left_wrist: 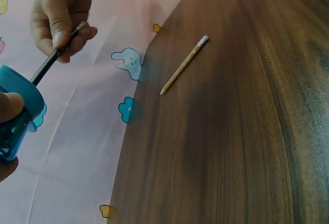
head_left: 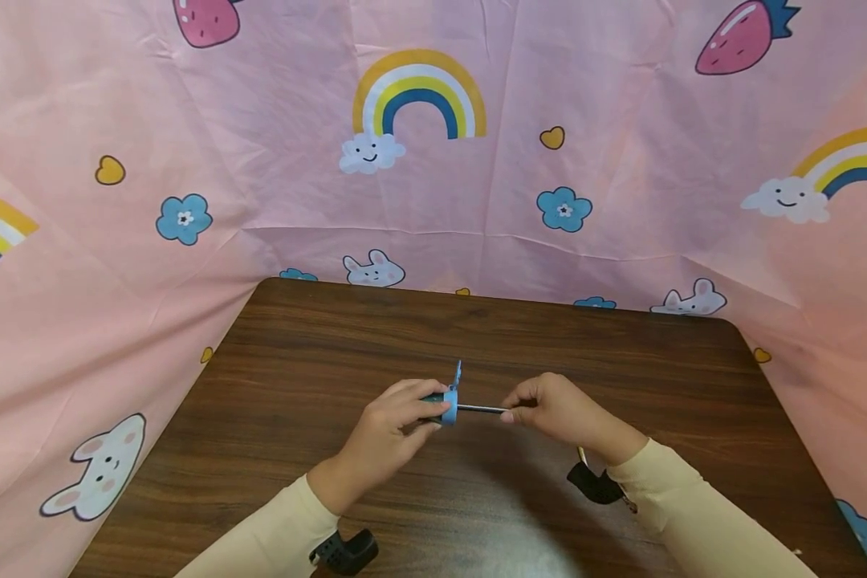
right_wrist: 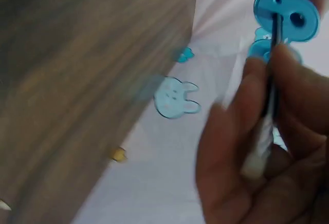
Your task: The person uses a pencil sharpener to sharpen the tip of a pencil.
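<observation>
My left hand (head_left: 386, 429) grips a blue pencil sharpener (head_left: 449, 408) with a see-through body, its round lid (head_left: 458, 372) flipped up. From the right, my right hand (head_left: 556, 408) pinches a dark pencil (head_left: 480, 409) between thumb and fingers. The pencil's front end is hidden inside the sharpener. In the right wrist view the blue top (right_wrist: 262, 8) shows holes of different sizes, with the pencil lined up at it, and the pencil's pale rear end (right_wrist: 253, 165) shows near my palm. Both hands are above the brown table.
A yellowish pencil (left_wrist: 185, 64) lies on the wood-grain table (head_left: 361, 337), seen in the left wrist view. Pink printed cloth (head_left: 282, 120) hangs behind and beside the table. Black wrist cameras (head_left: 347, 551) sit under both forearms.
</observation>
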A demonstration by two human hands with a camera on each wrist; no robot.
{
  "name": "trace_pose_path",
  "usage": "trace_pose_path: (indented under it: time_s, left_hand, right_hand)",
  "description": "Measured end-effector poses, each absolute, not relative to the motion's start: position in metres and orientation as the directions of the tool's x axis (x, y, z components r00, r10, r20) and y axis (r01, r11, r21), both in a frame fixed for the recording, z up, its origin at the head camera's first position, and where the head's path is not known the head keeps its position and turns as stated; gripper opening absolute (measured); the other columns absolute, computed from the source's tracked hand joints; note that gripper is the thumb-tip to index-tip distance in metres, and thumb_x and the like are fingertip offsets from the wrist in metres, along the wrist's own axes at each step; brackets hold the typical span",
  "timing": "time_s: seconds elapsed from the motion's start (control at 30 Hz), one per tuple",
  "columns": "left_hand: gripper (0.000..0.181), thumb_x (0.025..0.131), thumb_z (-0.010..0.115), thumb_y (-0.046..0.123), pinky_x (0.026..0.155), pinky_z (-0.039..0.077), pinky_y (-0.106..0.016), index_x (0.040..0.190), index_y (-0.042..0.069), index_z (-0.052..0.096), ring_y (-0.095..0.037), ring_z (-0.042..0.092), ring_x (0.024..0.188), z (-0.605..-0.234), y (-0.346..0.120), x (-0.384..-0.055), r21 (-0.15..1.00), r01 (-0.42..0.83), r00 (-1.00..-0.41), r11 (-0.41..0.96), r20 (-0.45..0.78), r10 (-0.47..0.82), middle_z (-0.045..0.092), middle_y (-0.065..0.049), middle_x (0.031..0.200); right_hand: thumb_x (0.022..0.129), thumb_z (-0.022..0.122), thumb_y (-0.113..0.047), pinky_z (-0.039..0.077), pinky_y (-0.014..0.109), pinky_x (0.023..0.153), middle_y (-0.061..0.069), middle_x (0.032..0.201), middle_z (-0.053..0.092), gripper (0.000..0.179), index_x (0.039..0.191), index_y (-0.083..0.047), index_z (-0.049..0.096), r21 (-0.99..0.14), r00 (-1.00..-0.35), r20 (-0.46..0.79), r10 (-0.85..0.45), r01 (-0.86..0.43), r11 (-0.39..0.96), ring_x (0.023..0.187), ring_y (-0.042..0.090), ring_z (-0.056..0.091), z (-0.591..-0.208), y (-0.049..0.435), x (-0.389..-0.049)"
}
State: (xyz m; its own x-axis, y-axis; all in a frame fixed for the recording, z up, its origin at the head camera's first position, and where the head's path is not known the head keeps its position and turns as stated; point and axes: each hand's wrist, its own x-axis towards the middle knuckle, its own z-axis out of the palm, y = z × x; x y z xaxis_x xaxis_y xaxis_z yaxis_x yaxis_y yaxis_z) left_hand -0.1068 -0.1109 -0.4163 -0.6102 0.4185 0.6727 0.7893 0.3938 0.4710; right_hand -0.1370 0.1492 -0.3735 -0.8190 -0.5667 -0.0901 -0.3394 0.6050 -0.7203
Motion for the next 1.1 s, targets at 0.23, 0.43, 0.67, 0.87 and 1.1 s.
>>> trace_pose_path:
  time_s: [0.23, 0.43, 0.67, 0.87, 1.1]
  left_hand:
    - [0.036, 0.071, 0.081, -0.004, 0.085, 0.055, -0.038, 0.106, 0.002, 0.074, -0.026, 0.060, 0.110, -0.415, -0.111, -0.110, 0.451, 0.779, -0.616, 0.436, 0.680, 0.397, 0.066, -0.009, 0.117]
    - [0.038, 0.068, 0.083, -0.004, 0.083, 0.056, -0.036, 0.105, 0.001, 0.073, -0.028, 0.061, 0.105, -0.417, -0.112, -0.113, 0.352, 0.830, -0.532, 0.432, 0.733, 0.424, 0.064, -0.012, 0.115]
    - [0.041, 0.068, 0.083, -0.006, 0.083, 0.056, -0.032, 0.106, 0.001, 0.072, -0.028, 0.061, 0.104, -0.420, -0.113, -0.115, 0.289, 0.871, -0.459, 0.396, 0.765, 0.451, 0.063, -0.015, 0.116]
    - [0.042, 0.067, 0.084, -0.006, 0.081, 0.056, -0.030, 0.107, -0.001, 0.072, -0.028, 0.062, 0.102, -0.418, -0.112, -0.113, 0.360, 0.843, -0.517, 0.399, 0.745, 0.421, 0.063, -0.015, 0.114]
    - [0.040, 0.069, 0.082, -0.006, 0.079, 0.057, -0.029, 0.108, -0.002, 0.072, -0.027, 0.062, 0.102, -0.414, -0.111, -0.108, 0.446, 0.804, -0.587, 0.394, 0.704, 0.400, 0.064, -0.015, 0.114]
  right_hand:
    - [0.078, 0.081, -0.024, 0.051, 0.028, 0.063, -0.001, 0.094, 0.065, 0.036, 0.111, -0.013, 0.072, -0.198, -0.756, 0.364, -0.544, -0.634, 0.748, 0.078, 0.012, 0.059, -0.378, 0.143, -0.124]
    - [0.086, 0.074, -0.026, 0.053, 0.042, 0.075, 0.008, 0.102, 0.064, 0.031, 0.112, -0.009, 0.071, 0.007, -0.479, 0.692, -0.541, -0.744, 0.668, 0.088, 0.026, 0.062, -0.392, 0.153, -0.129]
    - [0.101, 0.052, -0.022, 0.053, 0.045, 0.072, 0.011, 0.097, 0.066, 0.026, 0.105, -0.007, 0.072, 0.174, -0.217, 0.828, -0.517, -0.777, 0.605, 0.084, 0.030, 0.063, -0.401, 0.154, -0.133]
    - [0.100, 0.051, -0.010, 0.053, 0.045, 0.071, 0.010, 0.087, 0.067, 0.023, 0.097, -0.005, 0.074, 0.294, -0.111, 0.828, -0.550, -0.749, 0.594, 0.077, 0.029, 0.064, -0.407, 0.155, -0.136]
    - [0.094, 0.059, -0.001, 0.051, 0.031, 0.058, 0.006, 0.081, 0.061, 0.015, 0.094, -0.002, 0.074, 0.204, -0.229, 0.784, -0.578, -0.784, 0.587, 0.070, 0.020, 0.057, -0.406, 0.153, -0.132]
